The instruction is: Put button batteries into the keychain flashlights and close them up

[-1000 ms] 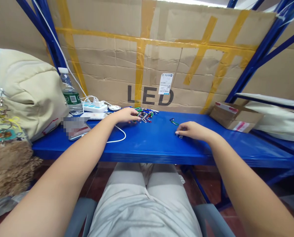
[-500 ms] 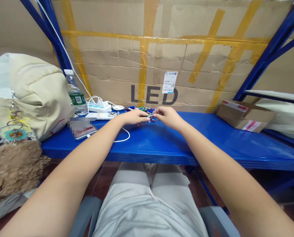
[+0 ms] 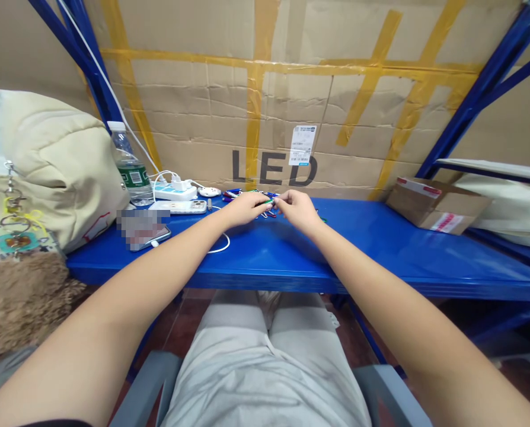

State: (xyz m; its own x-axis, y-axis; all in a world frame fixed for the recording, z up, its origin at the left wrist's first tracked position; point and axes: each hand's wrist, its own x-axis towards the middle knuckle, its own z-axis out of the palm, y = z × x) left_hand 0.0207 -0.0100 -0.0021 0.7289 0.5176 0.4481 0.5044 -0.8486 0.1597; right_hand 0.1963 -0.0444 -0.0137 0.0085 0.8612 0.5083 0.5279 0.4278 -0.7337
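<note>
Both my hands meet over the far part of the blue table [image 3: 265,255]. My left hand [image 3: 242,209] is closed, its thumb and fingers pinching a small, slim green piece [image 3: 269,201] whose exact kind is too small to make out. From the other side, my right hand [image 3: 299,209] pinches at the end of the same piece, fingertips together. Around and behind the hands lies a pile of small slim pieces [image 3: 233,193] in blue, red, green and silver, partly covered by my fingers. Another bit of green [image 3: 324,220] shows beside my right wrist.
To the left are a cream bag [image 3: 64,154], a water bottle [image 3: 131,169], a white power strip [image 3: 173,190], and two phones [image 3: 180,207] with a white cable. A small cardboard box [image 3: 434,204] sits at the right. Large taped cardboard [image 3: 194,124] stands behind the table.
The view has shifted slightly. My hands stay together at the green piece, and my fingers have drawn closer around it. A green bit now shows beside my right wrist.
</note>
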